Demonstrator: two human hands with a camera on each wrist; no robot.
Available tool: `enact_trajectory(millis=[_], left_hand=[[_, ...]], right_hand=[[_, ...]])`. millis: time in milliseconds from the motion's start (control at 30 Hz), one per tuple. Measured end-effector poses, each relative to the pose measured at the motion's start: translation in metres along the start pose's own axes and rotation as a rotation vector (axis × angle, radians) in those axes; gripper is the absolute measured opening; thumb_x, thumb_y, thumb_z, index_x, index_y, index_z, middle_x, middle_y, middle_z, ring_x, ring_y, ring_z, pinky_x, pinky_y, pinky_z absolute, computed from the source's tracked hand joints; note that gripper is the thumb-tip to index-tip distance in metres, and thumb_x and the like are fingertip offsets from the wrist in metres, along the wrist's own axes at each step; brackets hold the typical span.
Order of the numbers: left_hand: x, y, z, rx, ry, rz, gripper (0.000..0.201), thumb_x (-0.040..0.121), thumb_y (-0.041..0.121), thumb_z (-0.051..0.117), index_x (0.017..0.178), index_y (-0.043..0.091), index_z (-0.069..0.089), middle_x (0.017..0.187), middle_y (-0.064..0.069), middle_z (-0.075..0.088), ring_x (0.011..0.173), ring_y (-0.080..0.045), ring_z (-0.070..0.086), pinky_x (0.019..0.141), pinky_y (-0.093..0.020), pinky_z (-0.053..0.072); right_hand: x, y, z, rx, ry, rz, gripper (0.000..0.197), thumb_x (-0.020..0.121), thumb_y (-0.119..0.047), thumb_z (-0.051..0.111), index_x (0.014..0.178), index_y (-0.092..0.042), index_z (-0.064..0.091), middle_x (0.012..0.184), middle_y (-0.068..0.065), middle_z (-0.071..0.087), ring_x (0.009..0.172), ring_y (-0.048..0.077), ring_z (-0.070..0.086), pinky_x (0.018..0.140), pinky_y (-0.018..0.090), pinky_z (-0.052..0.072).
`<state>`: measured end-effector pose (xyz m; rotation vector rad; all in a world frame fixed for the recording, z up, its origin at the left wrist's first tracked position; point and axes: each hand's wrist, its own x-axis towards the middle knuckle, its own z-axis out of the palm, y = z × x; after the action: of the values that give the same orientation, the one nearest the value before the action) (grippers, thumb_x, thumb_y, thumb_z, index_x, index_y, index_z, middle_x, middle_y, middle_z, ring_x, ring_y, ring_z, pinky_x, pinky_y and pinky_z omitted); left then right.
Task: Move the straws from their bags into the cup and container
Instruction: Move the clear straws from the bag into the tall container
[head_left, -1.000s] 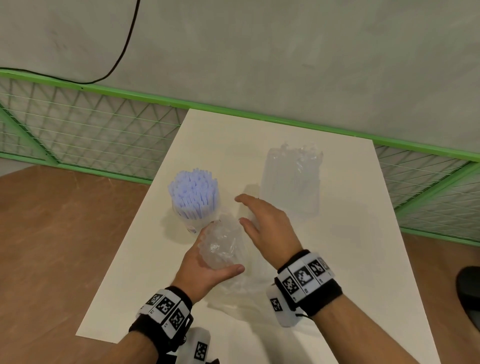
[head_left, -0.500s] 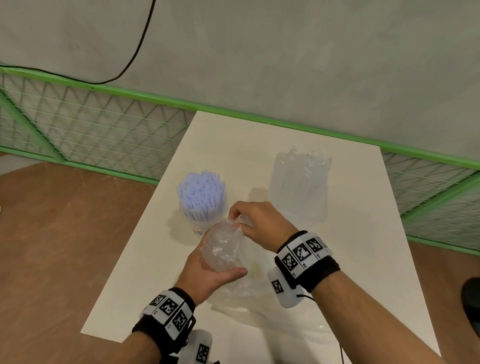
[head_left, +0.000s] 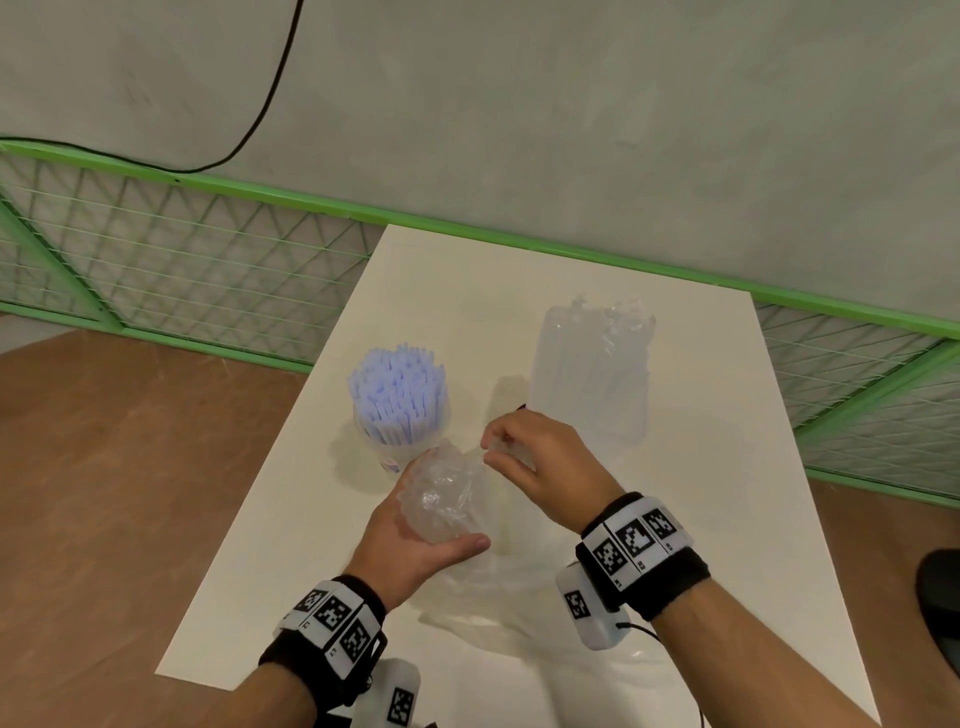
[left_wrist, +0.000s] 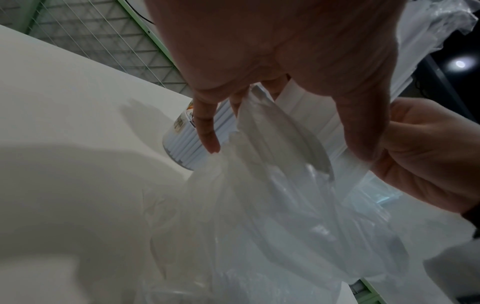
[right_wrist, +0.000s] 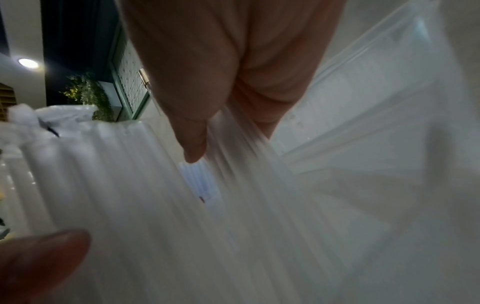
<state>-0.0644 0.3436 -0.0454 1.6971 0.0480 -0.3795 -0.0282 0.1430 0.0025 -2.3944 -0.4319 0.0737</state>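
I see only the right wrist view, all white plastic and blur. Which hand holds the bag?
Observer: In the head view the left hand grips the crumpled bag from below; the right hand pinches its top edge.
Operator: Is any cup already filled?
Observer: Yes, the cup beside the left hand stands packed with upright blue straws.
Operator: Is there a second bag?
Observer: Yes, a clear bag of white straws stands farther back on the table, untouched.
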Motion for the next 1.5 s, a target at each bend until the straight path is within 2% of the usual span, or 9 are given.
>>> enact_trajectory(millis=[300, 433, 600, 767, 967, 1067, 1200, 1333, 1500], left_hand=[[0.0, -0.001, 0.0, -0.049, 0.006, -0.023, 0.086, 0.055, 0.012, 0.095, 0.129, 0.028, 0.054, 0.115, 0.007, 0.07, 0.106, -0.003, 0.065, 0.09, -0.018, 0.05], [0.001, -0.002, -0.001, -0.036, 0.01, -0.032, 0.087, 0.054, 0.017, 0.096, 0.129, 0.029, 0.054, 0.114, 0.008, 0.07, 0.105, -0.003, 0.065, 0.093, -0.022, 0.049], [0.001, -0.006, -0.003, -0.032, 0.021, -0.045, 0.091, 0.048, 0.027, 0.097, 0.129, 0.031, 0.054, 0.114, 0.007, 0.07, 0.106, -0.005, 0.066, 0.097, -0.029, 0.049], [0.0, -0.005, -0.003, -0.013, 0.028, -0.057, 0.088, 0.05, 0.025, 0.098, 0.127, 0.029, 0.056, 0.109, 0.01, 0.072, 0.103, -0.004, 0.066, 0.098, -0.032, 0.051], [-0.001, -0.004, -0.003, -0.026, 0.038, -0.065, 0.085, 0.053, 0.019, 0.097, 0.127, 0.031, 0.056, 0.111, 0.01, 0.072, 0.104, -0.004, 0.066, 0.098, -0.032, 0.05], [-0.001, -0.002, -0.003, -0.035, 0.038, -0.07, 0.083, 0.054, 0.018, 0.097, 0.126, 0.03, 0.057, 0.11, 0.01, 0.072, 0.103, -0.005, 0.067, 0.098, -0.033, 0.051], [-0.001, -0.002, -0.003, -0.04, 0.043, -0.076, 0.084, 0.053, 0.018, 0.097, 0.126, 0.029, 0.056, 0.111, 0.008, 0.072, 0.104, -0.005, 0.066, 0.099, -0.033, 0.05], [0.001, -0.002, -0.002, -0.042, 0.036, -0.075, 0.083, 0.052, 0.021, 0.097, 0.125, 0.029, 0.058, 0.111, 0.009, 0.072, 0.105, -0.006, 0.066, 0.1, -0.035, 0.05], [0.001, 0.002, -0.002, -0.044, 0.025, -0.081, 0.08, 0.054, 0.018, 0.097, 0.123, 0.029, 0.058, 0.108, 0.011, 0.073, 0.102, -0.004, 0.067, 0.097, -0.03, 0.05]], right_hand=[[-0.012, -0.028, -0.066, 0.123, 0.555, -0.061, 0.013, 0.084, -0.018, 0.076, 0.097, -0.017, 0.072, 0.085, -0.009, 0.072, 0.082, -0.001, 0.066, 0.083, 0.018, 0.051], [-0.011, -0.045, -0.124, 0.338, 0.738, -0.148, 0.014, 0.087, -0.014, 0.074, 0.1, -0.015, 0.069, 0.087, 0.01, 0.071, 0.081, 0.031, 0.071, 0.082, 0.049, 0.057], [-0.002, -0.046, -0.184, 0.347, 0.842, -0.249, 0.02, 0.092, -0.004, 0.067, 0.11, -0.004, 0.059, 0.089, 0.016, 0.06, 0.074, 0.031, 0.071, 0.074, 0.04, 0.059], [0.032, 0.002, -0.165, 0.292, 0.654, -0.137, 0.015, 0.091, -0.016, 0.07, 0.1, -0.027, 0.065, 0.088, 0.003, 0.064, 0.085, 0.037, 0.069, 0.08, 0.051, 0.057], [0.045, 0.042, -0.11, -0.107, 0.339, -0.03, 0.016, 0.098, -0.028, 0.059, 0.111, -0.021, 0.062, 0.114, -0.011, 0.068, 0.108, 0.007, 0.061, 0.092, 0.024, 0.045], [0.049, 0.06, -0.098, -0.321, 0.054, 0.002, 0.032, 0.103, -0.032, 0.046, 0.133, -0.025, 0.053, 0.143, -0.009, 0.051, 0.142, 0.016, 0.035, 0.107, 0.029, 0.031], [0.048, 0.067, -0.089, -0.616, -0.137, -0.052, 0.058, 0.099, -0.053, 0.016, 0.151, -0.031, 0.029, 0.16, -0.014, 0.025, 0.151, 0.014, 0.009, 0.116, 0.039, 0.015], [0.046, 0.069, -0.084, -0.732, -0.212, -0.045, 0.066, 0.093, -0.059, 0.004, 0.155, -0.035, 0.007, 0.163, -0.019, 0.005, 0.151, 0.009, -0.005, 0.119, 0.042, 0.007], [0.052, 0.064, -0.085, -0.783, -0.066, -0.014, 0.056, 0.095, -0.064, 0.017, 0.145, -0.044, 0.032, 0.161, -0.018, 0.017, 0.151, 0.024, 0.006, 0.111, 0.06, 0.015]])
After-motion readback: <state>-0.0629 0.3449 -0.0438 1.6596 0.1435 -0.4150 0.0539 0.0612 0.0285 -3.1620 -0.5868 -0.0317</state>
